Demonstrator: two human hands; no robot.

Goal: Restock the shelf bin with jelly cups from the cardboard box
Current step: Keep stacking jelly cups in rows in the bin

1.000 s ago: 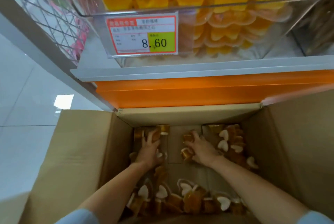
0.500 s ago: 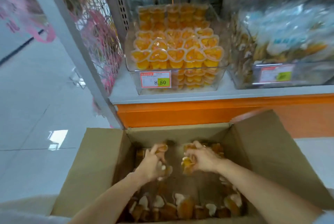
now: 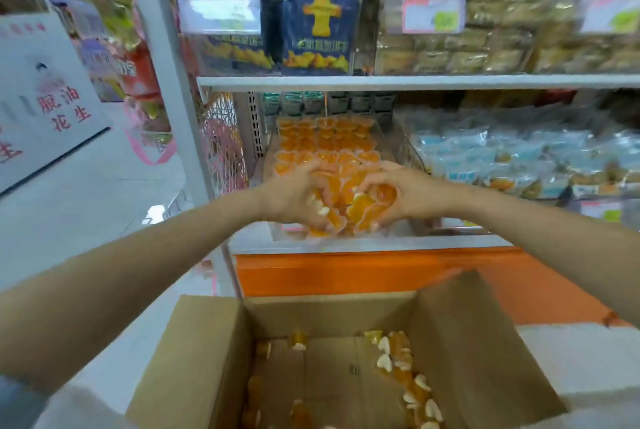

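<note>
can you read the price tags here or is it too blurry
Head view: motion blur everywhere, price tags unreadable; head view: left hand, right hand and their jelly cups are soft; head view: wide-angle distortion tilts the shelf post, cardboard box looks clearer.

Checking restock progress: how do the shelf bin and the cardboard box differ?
The shelf bin is clear and packed with jelly cups in rows; the cardboard box is opaque brown, with much bare bottom and cups along its sides. The bin sits on the shelf, the box below it. Both hold orange jelly cups.
</note>
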